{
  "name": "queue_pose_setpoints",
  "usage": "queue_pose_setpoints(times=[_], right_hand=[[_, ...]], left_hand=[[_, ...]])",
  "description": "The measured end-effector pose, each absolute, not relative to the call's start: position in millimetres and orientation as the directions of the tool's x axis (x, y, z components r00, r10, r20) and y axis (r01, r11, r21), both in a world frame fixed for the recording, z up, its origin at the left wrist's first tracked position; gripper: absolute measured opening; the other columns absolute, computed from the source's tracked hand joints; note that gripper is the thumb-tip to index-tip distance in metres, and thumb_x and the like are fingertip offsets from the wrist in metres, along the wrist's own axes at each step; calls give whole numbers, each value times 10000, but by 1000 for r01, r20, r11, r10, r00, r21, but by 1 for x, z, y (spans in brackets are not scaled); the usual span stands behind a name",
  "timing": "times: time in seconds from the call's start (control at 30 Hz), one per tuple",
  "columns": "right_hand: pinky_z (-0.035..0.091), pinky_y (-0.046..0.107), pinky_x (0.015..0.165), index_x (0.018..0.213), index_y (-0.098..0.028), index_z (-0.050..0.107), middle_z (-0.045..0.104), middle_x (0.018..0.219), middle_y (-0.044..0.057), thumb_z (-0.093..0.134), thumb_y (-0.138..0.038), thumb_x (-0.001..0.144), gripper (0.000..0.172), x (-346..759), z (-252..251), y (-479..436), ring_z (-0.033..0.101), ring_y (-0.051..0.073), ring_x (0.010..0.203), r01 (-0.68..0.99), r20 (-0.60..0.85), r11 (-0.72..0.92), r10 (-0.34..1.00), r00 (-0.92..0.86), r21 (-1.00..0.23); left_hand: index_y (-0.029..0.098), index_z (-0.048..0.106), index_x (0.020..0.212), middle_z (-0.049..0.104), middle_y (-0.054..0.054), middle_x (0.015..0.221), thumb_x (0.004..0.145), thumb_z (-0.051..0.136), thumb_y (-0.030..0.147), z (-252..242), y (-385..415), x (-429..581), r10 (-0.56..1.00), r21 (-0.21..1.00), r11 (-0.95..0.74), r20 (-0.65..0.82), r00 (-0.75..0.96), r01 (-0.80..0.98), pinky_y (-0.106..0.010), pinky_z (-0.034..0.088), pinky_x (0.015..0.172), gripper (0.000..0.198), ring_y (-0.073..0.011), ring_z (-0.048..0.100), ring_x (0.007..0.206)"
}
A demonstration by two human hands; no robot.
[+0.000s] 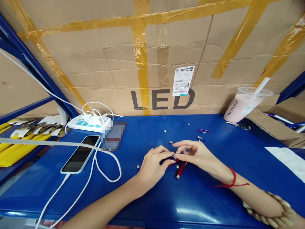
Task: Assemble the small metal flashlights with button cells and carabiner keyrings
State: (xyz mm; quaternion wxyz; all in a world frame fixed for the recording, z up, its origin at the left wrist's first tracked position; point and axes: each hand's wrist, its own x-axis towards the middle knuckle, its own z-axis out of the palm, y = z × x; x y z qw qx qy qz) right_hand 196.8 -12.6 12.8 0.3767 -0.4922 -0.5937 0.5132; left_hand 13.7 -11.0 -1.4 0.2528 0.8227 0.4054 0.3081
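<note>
My left hand (153, 163) and my right hand (194, 152) meet at the middle of the blue table (209, 197). Between their pinched fingertips is a small dark purple cylindrical part (169, 157); its details are hidden by the fingers. A red pen-like flashlight (181, 169) lies on the table just below my right hand. Several small silver metal pieces lie around, such as one metal piece (171, 142) above the hands and another metal piece (138, 166) left of my left hand. A purple carabiner (203, 130) lies further back.
A phone (81, 153) on a white charging cable (107, 173) lies at the left, by a white power strip (91, 123). A pink drink cup with straw (245, 104) stands at the back right. A cardboard sheet marked LED (164, 99) forms the back wall. Yellow packaged items (16, 146) fill the left shelf.
</note>
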Motion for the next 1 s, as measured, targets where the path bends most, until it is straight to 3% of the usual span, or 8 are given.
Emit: queue_pose_setpoints(times=[0.23,0.37,0.47,0.57,0.77,1.0], right_hand=[[422,224,484,892,-157,708,588,669,-3,740,-450,632,393,200,12,-8,488,88,537,366,125,188,974,-189,-912],[433,238,521,886,-156,709,623,718,37,658,-465,728,351,218,15,4,535,124,618,482,329,304,944,-36,-821],[451,255,525,911,-159,701,655,767,59,603,-444,778,329,234,10,16,569,147,642,606,372,268,927,50,-749],[493,279,582,925,-164,687,674,888,75,557,-363,811,264,247,3,26,610,169,707,757,452,289,892,9,-585],[515,342,773,952,-178,669,670,967,79,500,-286,838,231,259,0,35,632,215,878,878,535,336,837,-112,-342],[498,430,861,1005,-168,647,667,1046,99,494,-272,825,258,261,10,50,625,266,968,897,521,386,823,-229,-216]], left_hand=[[236,682,961,679,-12,921,865,546,172,-2,-11,15,813,643,-558,295,502,525,-279,457,773,178,-162,626,836],[221,648,970,667,-14,970,877,509,145,-3,-12,17,838,710,-520,317,444,474,-259,469,796,184,-161,621,900],[221,626,962,662,-5,975,876,506,154,-3,-11,16,861,751,-490,338,380,442,-242,477,782,162,-148,619,893],[223,581,1012,659,-7,951,870,506,153,1,-7,13,886,793,-453,347,308,407,-235,482,755,175,-143,621,877],[200,494,1010,638,-30,906,880,482,170,18,2,1,887,842,-459,449,102,285,-235,474,707,134,-138,624,825],[198,448,956,624,-18,843,874,512,201,25,1,-3,851,829,-516,525,18,215,-256,481,715,104,-130,616,752]])
